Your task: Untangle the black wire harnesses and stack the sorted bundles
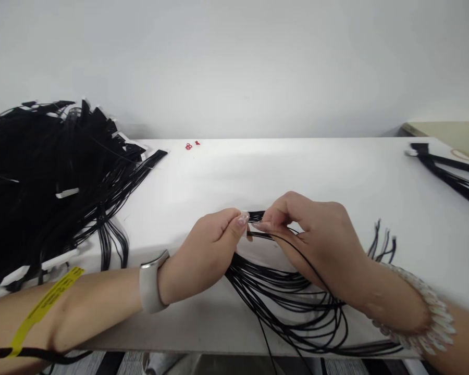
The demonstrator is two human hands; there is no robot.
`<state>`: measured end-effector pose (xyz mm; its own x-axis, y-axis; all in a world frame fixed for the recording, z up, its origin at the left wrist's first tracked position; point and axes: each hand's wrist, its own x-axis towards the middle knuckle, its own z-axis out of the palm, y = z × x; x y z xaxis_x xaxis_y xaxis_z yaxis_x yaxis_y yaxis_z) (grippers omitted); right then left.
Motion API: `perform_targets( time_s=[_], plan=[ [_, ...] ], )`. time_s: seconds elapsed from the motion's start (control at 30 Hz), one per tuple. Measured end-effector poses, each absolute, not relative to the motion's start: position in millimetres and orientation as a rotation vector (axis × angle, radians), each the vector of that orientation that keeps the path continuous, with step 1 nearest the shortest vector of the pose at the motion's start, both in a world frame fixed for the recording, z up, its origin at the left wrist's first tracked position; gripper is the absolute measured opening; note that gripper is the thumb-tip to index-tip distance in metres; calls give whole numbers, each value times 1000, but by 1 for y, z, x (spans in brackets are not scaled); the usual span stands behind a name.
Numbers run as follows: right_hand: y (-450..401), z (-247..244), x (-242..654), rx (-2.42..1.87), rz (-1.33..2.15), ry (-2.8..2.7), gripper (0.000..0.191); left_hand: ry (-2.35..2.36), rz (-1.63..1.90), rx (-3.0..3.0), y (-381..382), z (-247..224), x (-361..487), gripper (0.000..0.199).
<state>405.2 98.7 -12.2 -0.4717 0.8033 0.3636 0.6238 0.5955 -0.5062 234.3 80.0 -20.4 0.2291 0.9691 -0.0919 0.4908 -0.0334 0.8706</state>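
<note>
- Nearest, a loose bundle of thin black cords [293,307] fans across the front of the white worktop [258,177], and some strands droop over its near edge. A snag or a pull on these could tangle them or drag more over the edge.
- The left hand [203,250] is nearly closed, its thumb and fingers pinched on the flat black cord ends [257,216]. How many strands it holds cannot be told from this view.
- The right hand [316,239] is also curled into a tight pinch on the same cords, right beside the left. Its long pale fingernails [260,226] press close to the ends, so a slip here could let strands spring loose.
- A white watch band [150,281] circles the left wrist, and a yellow strap [42,312] lies across that forearm. A pale beaded bracelet [414,307] on the right wrist sits near the cords and could catch them.
- Short cord tips [383,245] stick up just past the right hand.
- To the left, a large heap of black cords with white tags [42,172] spills toward the hands, so strands could mix.
- Farther right lies another black cord bundle [445,172]; small red pieces [191,146] sit at the far edge.
</note>
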Motion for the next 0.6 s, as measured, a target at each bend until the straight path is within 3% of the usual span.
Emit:
perform_targets(
  time_s=[0.27,0.43,0.6],
  plan=[
    [107,-13,409,-1010,388,-2397,7,1380,755,1609,78,-19,234,37],
    [120,13,425,-1108,158,-2406,43,1419,913,1336,78,-26,232,39],
    [112,42,446,-1170,347,-2460,32,1412,1048,1138,83,-33,230,39]
  ],
)
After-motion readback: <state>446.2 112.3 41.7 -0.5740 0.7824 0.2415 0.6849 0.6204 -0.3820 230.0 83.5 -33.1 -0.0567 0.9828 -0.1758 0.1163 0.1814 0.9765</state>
